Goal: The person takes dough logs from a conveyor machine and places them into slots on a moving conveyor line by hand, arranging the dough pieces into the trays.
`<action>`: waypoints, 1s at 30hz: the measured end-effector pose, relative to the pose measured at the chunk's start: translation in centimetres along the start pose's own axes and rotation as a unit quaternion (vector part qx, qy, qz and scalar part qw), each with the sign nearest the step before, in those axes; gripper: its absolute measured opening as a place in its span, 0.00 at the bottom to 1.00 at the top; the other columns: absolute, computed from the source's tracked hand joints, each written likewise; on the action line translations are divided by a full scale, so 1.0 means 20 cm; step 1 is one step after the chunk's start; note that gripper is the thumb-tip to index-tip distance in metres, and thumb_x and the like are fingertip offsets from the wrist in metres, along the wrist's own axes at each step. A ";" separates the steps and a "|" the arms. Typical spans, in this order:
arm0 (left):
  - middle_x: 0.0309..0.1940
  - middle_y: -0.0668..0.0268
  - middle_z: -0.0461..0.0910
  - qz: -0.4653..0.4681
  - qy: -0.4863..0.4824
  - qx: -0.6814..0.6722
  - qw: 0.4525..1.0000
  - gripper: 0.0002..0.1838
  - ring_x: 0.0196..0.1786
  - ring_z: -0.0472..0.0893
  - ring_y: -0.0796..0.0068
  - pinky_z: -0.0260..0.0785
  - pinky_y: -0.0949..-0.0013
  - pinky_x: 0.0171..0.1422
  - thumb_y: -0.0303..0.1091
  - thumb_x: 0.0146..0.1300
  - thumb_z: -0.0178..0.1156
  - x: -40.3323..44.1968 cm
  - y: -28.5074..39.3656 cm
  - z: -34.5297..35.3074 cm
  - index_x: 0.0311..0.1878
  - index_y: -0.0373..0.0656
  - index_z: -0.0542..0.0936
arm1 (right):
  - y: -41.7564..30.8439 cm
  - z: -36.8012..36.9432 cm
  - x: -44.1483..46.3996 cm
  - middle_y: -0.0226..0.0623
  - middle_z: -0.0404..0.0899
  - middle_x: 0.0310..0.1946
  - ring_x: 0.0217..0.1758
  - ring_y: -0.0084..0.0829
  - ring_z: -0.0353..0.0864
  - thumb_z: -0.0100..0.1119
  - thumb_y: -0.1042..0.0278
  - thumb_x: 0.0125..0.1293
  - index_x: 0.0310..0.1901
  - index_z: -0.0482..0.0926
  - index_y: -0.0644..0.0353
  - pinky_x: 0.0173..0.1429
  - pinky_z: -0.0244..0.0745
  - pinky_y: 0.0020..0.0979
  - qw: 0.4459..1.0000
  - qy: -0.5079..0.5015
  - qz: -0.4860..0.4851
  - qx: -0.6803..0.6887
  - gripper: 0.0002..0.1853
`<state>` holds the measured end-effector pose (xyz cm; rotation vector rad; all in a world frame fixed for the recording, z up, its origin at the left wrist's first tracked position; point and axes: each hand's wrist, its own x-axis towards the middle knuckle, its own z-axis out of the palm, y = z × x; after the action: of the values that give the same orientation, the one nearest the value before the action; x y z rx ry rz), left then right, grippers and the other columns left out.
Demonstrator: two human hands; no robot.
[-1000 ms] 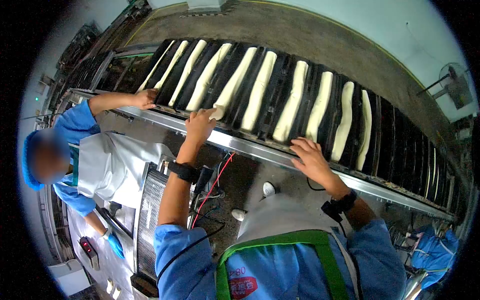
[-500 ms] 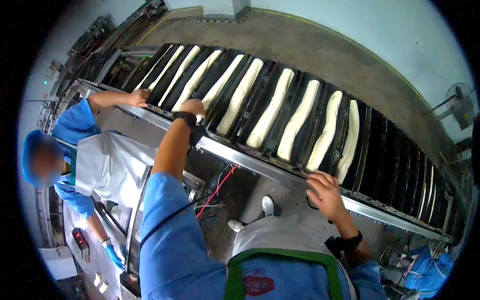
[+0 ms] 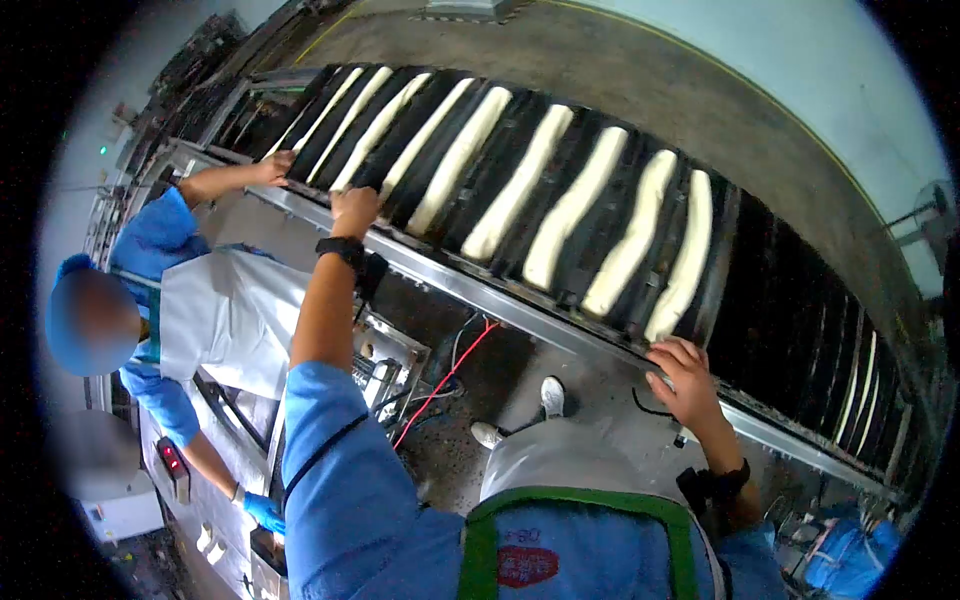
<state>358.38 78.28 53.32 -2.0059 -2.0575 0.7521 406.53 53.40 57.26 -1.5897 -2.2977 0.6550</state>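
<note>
Long pale dough strips (image 3: 565,210) lie side by side across the dark slats of a conveyor (image 3: 765,290). My left hand (image 3: 355,212) is at the near metal rail, its fingers curled close to the lower end of one strip; whatever they hold is hidden. Farther right, my right hand (image 3: 687,378) rests its bent fingers at the near edge of the conveyor, thumb apart. Just beyond those fingertips is the lower end of the rightmost dough strip (image 3: 688,250) of this group.
A co-worker in a white apron (image 3: 225,325) stands at the left. One of their hands (image 3: 275,168) touches the conveyor edge; the other wears a blue glove (image 3: 263,512). A red hose (image 3: 445,385) hangs below the rail. A blue bundle (image 3: 850,555) is at the lower right.
My left hand has drawn back from over a strip's end to the near rail. My right hand has passed from the left to the right side of the rightmost strip's end. The view has shifted slightly.
</note>
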 end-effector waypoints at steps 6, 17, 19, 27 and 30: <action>0.40 0.65 0.73 0.011 0.083 -0.129 0.988 0.13 0.47 0.70 0.63 0.62 0.59 0.48 0.43 0.52 0.50 -0.07 -0.12 0.22 0.39 0.50 0.75 | 0.09 0.10 -0.08 0.31 0.67 0.45 0.53 0.33 0.61 0.53 0.62 0.52 0.41 0.72 0.58 0.52 0.56 0.36 0.998 0.054 -0.009 -0.035 0.16; 0.42 0.59 0.73 0.077 0.084 -0.562 0.820 0.11 0.49 0.70 0.62 0.58 0.62 0.54 0.30 0.52 0.54 -1.19 0.16 0.47 0.40 0.41 0.75 | 0.32 0.28 -0.40 0.45 0.63 0.49 0.52 0.41 0.62 0.58 0.62 0.47 0.51 0.64 0.65 0.54 0.54 0.40 0.954 0.174 0.197 -0.142 0.29; 0.43 0.59 0.74 0.015 0.097 -0.584 0.806 0.12 0.49 0.70 0.62 0.58 0.63 0.54 0.29 0.51 0.54 -1.44 0.15 0.58 0.40 0.40 0.75 | 0.33 0.28 -0.39 0.46 0.68 0.44 0.50 0.43 0.64 0.59 0.60 0.45 0.49 0.66 0.65 0.54 0.54 0.40 0.960 0.142 0.200 -0.138 0.29; 0.41 0.59 0.74 -0.197 0.122 -0.566 0.791 0.13 0.47 0.71 0.61 0.56 0.64 0.55 0.34 0.50 0.52 -2.35 0.21 0.76 0.41 0.43 0.75 | 0.53 0.27 -0.30 0.47 0.74 0.33 0.37 0.45 0.72 0.56 0.55 0.45 0.36 0.73 0.66 0.40 0.65 0.41 0.958 0.154 0.135 -0.199 0.21; 0.40 0.59 0.74 -0.348 0.129 -0.598 0.711 0.15 0.47 0.71 0.61 0.54 0.62 0.55 0.39 0.49 0.52 -2.57 0.24 1.03 0.40 0.45 0.76 | 0.34 0.27 -0.23 0.49 0.74 0.35 0.39 0.44 0.73 0.55 0.51 0.47 0.39 0.72 0.66 0.42 0.67 0.39 0.949 0.119 0.165 -0.243 0.25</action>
<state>357.31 23.29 44.75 -1.1337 -3.0429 -1.2302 411.21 50.03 49.27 -2.1621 -2.1311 -0.0645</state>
